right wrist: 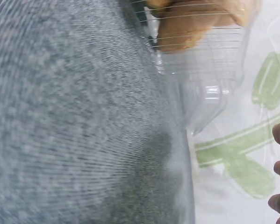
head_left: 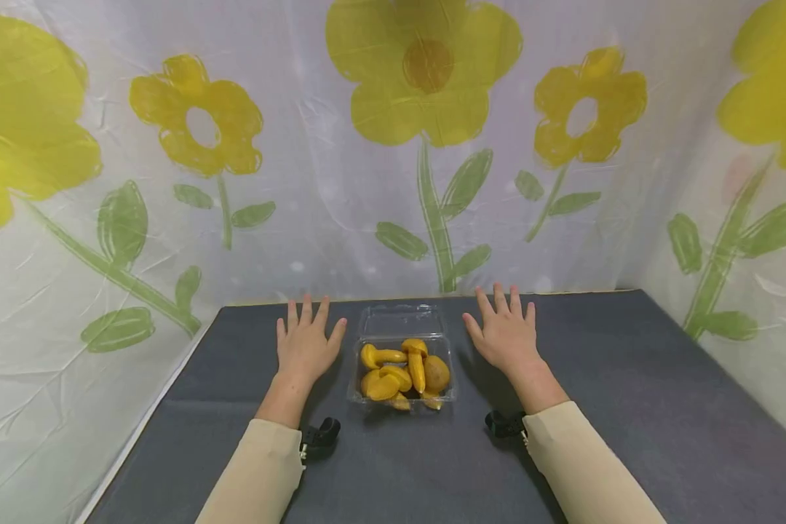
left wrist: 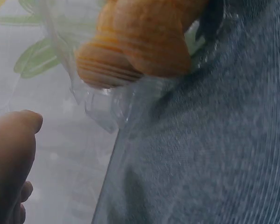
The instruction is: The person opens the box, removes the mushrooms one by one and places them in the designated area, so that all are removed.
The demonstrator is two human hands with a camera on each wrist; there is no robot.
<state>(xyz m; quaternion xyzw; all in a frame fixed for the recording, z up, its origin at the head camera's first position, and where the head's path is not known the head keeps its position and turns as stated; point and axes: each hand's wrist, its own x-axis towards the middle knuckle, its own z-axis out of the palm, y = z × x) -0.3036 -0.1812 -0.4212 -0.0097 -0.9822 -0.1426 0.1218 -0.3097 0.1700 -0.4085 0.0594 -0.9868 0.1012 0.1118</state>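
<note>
Between the two hands a clear plastic clamshell box [head_left: 450, 386] stands on the dark table, its lid [head_left: 402, 320] folded back toward the wall. Several yellow-brown mushrooms [head_left: 416, 367] lie inside it; they show through the box wall as mushrooms [left wrist: 151, 42] in the left wrist view and mushrooms [right wrist: 184, 32] in the right wrist view. To the box's left my left hand [head_left: 305, 348] is spread, palm down, holding nothing. On the other side my right hand [head_left: 507, 336] is likewise spread with straight fingers and holds nothing.
The dark grey table [head_left: 629, 407] runs back to a white cloth wall [head_left: 308, 218] painted with yellow flowers. Similar cloth stands along the left and right sides. A black strap with a camera [head_left: 321, 434] sits on the left wrist, another strap camera [head_left: 504, 424] on the right.
</note>
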